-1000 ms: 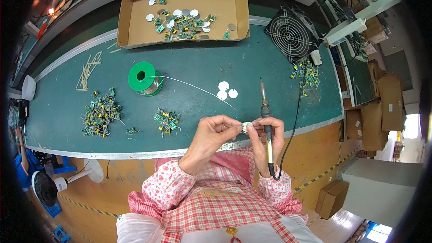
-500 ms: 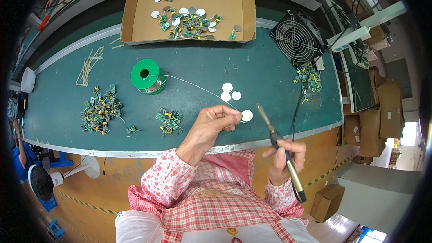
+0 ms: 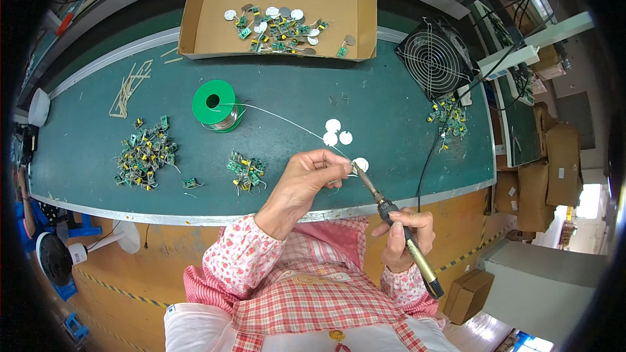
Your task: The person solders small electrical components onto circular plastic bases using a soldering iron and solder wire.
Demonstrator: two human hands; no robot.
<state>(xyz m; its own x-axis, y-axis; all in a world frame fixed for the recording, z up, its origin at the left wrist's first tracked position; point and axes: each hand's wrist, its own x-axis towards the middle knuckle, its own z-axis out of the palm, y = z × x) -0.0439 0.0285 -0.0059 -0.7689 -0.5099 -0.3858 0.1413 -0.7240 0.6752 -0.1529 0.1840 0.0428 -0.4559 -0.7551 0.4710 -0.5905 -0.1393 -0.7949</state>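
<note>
Thin solder wire (image 3: 287,119) runs from the green spool (image 3: 207,109) to my left hand (image 3: 303,179), whose thumb and forefinger pinch it near its end. Whether those fingers also hold a small lead is hidden. Just past the fingertips lies a round white disc (image 3: 361,164) near the table's front edge. My right hand (image 3: 409,238) is closed round the handle of a soldering iron (image 3: 386,207). The iron's tip is at the disc's near edge, close to my left fingertips; exact contact is too small to tell. Three more white discs (image 3: 330,137) lie together farther back.
Heaps of small green circuit boards (image 3: 145,156) lie at left, with a smaller pile (image 3: 246,171) beside my left hand. A cardboard box (image 3: 280,45) holding boards with discs stands at the back. A black fan (image 3: 433,58), more boards (image 3: 448,116) and the iron's cord (image 3: 425,169) are at right.
My right hand has moved left, bringing the soldering iron's tip from right of the disc to its edge. My left hand has stayed nearly still with the solder wire. The view has shifted slightly.
</note>
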